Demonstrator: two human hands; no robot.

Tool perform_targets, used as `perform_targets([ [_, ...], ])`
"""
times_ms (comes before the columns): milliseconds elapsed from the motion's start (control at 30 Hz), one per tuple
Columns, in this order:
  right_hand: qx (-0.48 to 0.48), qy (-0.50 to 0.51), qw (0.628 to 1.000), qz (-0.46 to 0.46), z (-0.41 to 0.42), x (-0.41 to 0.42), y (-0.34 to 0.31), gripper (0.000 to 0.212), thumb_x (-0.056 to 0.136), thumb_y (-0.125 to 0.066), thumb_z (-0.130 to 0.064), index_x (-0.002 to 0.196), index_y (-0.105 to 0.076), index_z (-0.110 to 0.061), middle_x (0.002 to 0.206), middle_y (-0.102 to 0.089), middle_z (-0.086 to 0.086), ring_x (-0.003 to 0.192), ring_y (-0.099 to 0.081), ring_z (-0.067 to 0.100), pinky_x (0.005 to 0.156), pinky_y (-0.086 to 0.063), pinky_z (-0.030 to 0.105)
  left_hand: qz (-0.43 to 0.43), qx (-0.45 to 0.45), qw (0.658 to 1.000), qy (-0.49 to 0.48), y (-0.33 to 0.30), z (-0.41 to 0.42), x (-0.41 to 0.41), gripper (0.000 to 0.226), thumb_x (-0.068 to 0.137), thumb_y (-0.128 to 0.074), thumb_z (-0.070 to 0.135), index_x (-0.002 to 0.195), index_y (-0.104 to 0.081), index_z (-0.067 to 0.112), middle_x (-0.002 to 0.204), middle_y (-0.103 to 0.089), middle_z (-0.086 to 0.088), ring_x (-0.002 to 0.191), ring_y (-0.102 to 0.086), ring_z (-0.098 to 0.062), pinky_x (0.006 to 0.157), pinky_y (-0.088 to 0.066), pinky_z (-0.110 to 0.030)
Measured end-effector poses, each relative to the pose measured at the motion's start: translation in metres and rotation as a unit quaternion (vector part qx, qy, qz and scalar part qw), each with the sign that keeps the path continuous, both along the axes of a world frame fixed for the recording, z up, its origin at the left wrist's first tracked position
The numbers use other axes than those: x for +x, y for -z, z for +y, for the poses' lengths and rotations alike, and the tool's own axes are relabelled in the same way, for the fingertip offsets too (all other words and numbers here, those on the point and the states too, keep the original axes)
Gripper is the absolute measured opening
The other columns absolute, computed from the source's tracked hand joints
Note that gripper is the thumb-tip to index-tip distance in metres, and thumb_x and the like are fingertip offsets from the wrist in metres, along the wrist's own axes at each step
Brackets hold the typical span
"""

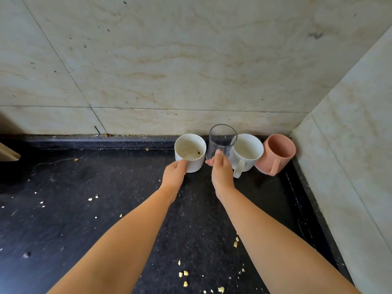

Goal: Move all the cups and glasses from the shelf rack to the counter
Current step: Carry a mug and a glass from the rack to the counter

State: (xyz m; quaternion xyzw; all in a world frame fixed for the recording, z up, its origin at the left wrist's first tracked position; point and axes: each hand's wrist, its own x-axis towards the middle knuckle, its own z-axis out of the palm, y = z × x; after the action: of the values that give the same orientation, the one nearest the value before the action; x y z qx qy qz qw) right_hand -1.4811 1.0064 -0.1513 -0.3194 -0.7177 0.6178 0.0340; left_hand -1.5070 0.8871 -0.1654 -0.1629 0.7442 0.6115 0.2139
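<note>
Four vessels stand in a row on the black counter against the back wall, in the right corner. At the left of the row is a white cup with dark specks inside; my left hand grips its near side. Beside it stands a clear glass, and my right hand holds its lower part with thumb and fingers. To the right come a white mug with a handle and a pink mug, tilted against the corner. The shelf rack is out of view.
Marble-tiled walls close off the back and the right side. Yellow crumbs lie scattered over the counter. A beige object's corner pokes in at the left edge. A raised black rim runs along the wall.
</note>
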Motion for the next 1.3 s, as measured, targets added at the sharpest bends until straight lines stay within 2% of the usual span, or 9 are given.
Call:
perform_targets([
  [67, 0.011, -0.026, 0.999, -0.031, 0.005, -0.001, -0.003, 0.044, 0.101, -0.027, -0.043, 0.092, -0.059, -0.014, 0.103, -0.061, 0.0, 0.097, -0.054, 0.014, 0.091, -0.036, 0.031, 0.01, -0.042, 0.999, 0.016, -0.007, -0.001, 0.002, 0.022, 0.092, -0.042, 0.025, 0.076, -0.048, 0.012, 0.081, -0.045, -0.008, 0.078, -0.039, -0.02, 0.068, -0.03, -0.031],
  [133, 0.04, -0.049, 0.997, -0.048, 0.012, 0.001, -0.008, 0.042, 0.101, -0.031, -0.041, 0.109, -0.057, -0.009, 0.1, -0.056, 0.002, 0.097, -0.052, 0.016, 0.09, -0.04, 0.034, 0.009, -0.082, 0.996, 0.027, -0.011, -0.008, 0.003, 0.026, 0.094, -0.045, 0.031, 0.103, -0.056, 0.01, 0.102, -0.056, -0.007, 0.095, -0.051, -0.022, 0.08, -0.04, -0.033],
  [233, 0.145, -0.085, 0.985, -0.042, 0.018, 0.022, -0.007, 0.023, 0.099, -0.043, -0.03, 0.107, -0.052, -0.01, 0.099, -0.051, 0.004, 0.091, -0.052, 0.016, 0.08, -0.041, 0.03, 0.056, -0.195, 0.977, 0.073, -0.018, -0.024, 0.012, 0.036, 0.094, -0.048, 0.036, 0.119, -0.054, 0.011, 0.122, -0.055, -0.008, 0.113, -0.051, -0.026, 0.094, -0.045, -0.039],
  [300, 0.252, -0.125, 0.957, -0.07, 0.017, 0.05, -0.013, 0.032, 0.098, -0.047, -0.026, 0.126, -0.049, -0.011, 0.121, -0.05, 0.005, 0.114, -0.052, 0.02, 0.091, -0.046, 0.032, 0.132, -0.305, 0.932, 0.142, -0.029, -0.036, 0.028, 0.035, 0.095, -0.047, 0.035, 0.122, -0.052, 0.013, 0.127, -0.05, -0.008, 0.116, -0.047, -0.025, 0.093, -0.046, -0.039],
  [400, 0.447, -0.247, 0.857, -0.065, 0.012, 0.087, -0.017, 0.045, 0.098, -0.044, -0.028, 0.141, -0.038, -0.018, 0.147, -0.039, 0.006, 0.134, -0.04, 0.024, 0.108, -0.04, 0.04, 0.225, -0.413, 0.845, 0.253, -0.04, -0.048, 0.055, 0.039, 0.097, -0.043, 0.033, 0.132, -0.046, 0.016, 0.136, -0.046, -0.004, 0.124, -0.043, -0.024, 0.1, -0.042, -0.038],
  [467, 0.5, -0.315, 0.805, -0.058, 0.009, 0.104, -0.026, 0.047, 0.1, -0.039, -0.03, 0.145, -0.031, -0.023, 0.155, -0.029, 0.003, 0.143, -0.028, 0.022, 0.116, -0.027, 0.046, 0.249, -0.448, 0.806, 0.296, -0.05, -0.054, 0.073, 0.042, 0.098, -0.04, 0.034, 0.136, -0.043, 0.018, 0.139, -0.044, -0.002, 0.129, -0.04, -0.023, 0.105, -0.037, -0.037],
  [567, 0.507, -0.358, 0.783, -0.048, 0.001, 0.112, -0.038, 0.048, 0.101, -0.035, -0.029, 0.147, -0.026, -0.025, 0.157, -0.024, 0.001, 0.146, -0.02, 0.02, 0.118, -0.018, 0.051, 0.269, -0.484, 0.77, 0.318, -0.064, -0.062, 0.09, 0.044, 0.099, -0.036, 0.035, 0.139, -0.04, 0.019, 0.141, -0.041, 0.0, 0.133, -0.036, -0.022, 0.108, -0.032, -0.035],
  [967, 0.514, -0.475, 0.714, 0.02, -0.081, 0.15, -0.073, 0.044, 0.101, -0.037, -0.024, 0.144, -0.033, -0.022, 0.157, -0.022, 0.004, 0.147, -0.015, 0.023, 0.118, -0.008, 0.056, 0.192, -0.544, 0.796, 0.184, -0.09, -0.158, 0.197, 0.042, 0.097, -0.037, 0.035, 0.135, -0.045, 0.018, 0.138, -0.045, -0.002, 0.131, -0.039, -0.023, 0.109, -0.03, -0.036],
  [1300, 0.533, -0.558, 0.625, 0.121, -0.224, 0.253, -0.103, 0.046, 0.099, -0.039, -0.019, 0.144, -0.033, -0.023, 0.158, -0.021, 0.003, 0.147, -0.014, 0.022, 0.118, -0.005, 0.055, 0.149, -0.59, 0.791, 0.058, -0.121, -0.281, 0.364, 0.041, 0.098, -0.036, 0.033, 0.134, -0.045, 0.018, 0.138, -0.045, -0.003, 0.13, -0.039, -0.025, 0.108, -0.029, -0.036],
])
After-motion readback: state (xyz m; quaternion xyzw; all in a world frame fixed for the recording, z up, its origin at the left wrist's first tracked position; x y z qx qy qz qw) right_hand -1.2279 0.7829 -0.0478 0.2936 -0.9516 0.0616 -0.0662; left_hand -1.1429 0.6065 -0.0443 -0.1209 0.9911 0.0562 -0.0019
